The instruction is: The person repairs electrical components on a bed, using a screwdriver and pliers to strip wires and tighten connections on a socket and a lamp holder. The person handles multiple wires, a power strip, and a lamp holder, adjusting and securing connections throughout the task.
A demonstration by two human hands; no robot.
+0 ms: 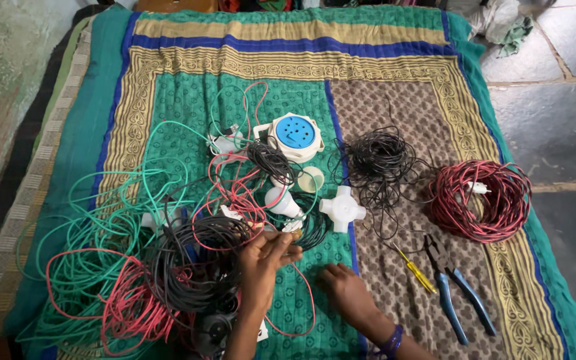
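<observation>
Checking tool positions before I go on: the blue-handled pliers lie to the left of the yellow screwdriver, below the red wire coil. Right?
Not quite. In the head view the blue-handled pliers lie to the right of the yellow screwdriver, not left. They are below the red wire coil, as you said.

A: How many wire bundles am I looking at on the bed?

B: I'm counting about five: green tangle [81,247], red loops [131,310], black coil [191,267], loose black bundle [378,167], red-and-black coil [481,200].

A: Tools?

B: I'm seeing one pair of blue pliers [458,293], one yellow screwdriver [415,270]. Plus one round white-and-blue socket box [295,135], one white cross-shaped fitting [343,209].
</observation>
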